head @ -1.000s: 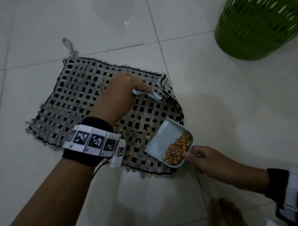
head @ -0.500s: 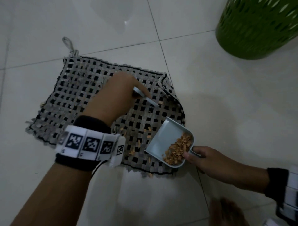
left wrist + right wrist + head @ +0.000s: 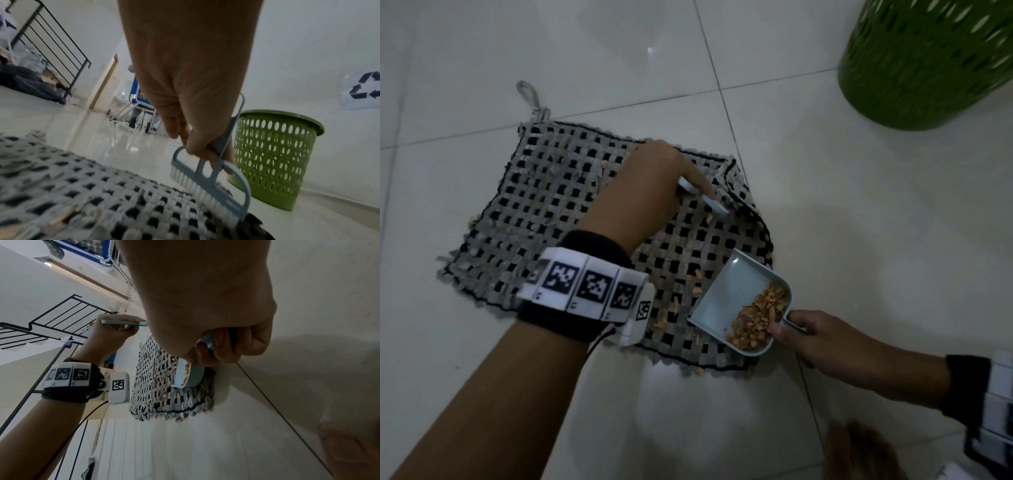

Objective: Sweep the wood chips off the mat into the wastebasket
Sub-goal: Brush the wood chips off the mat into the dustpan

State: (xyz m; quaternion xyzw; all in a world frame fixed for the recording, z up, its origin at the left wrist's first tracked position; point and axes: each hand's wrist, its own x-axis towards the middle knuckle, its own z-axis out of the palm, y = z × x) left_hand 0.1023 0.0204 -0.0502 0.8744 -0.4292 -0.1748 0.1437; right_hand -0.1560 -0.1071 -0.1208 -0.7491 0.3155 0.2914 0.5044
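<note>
- the brush has shifted slightly toward the mat's far right corner.
- left hand grips it; right hand grips the dustpan handle.
- recycling symbol on the wall.

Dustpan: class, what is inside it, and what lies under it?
Inside the dustpan a pile of wood chips sits at the handle end; the front is bare. Its front edge rests on the mat. Whatever lies beneath the pan is hidden.
</note>
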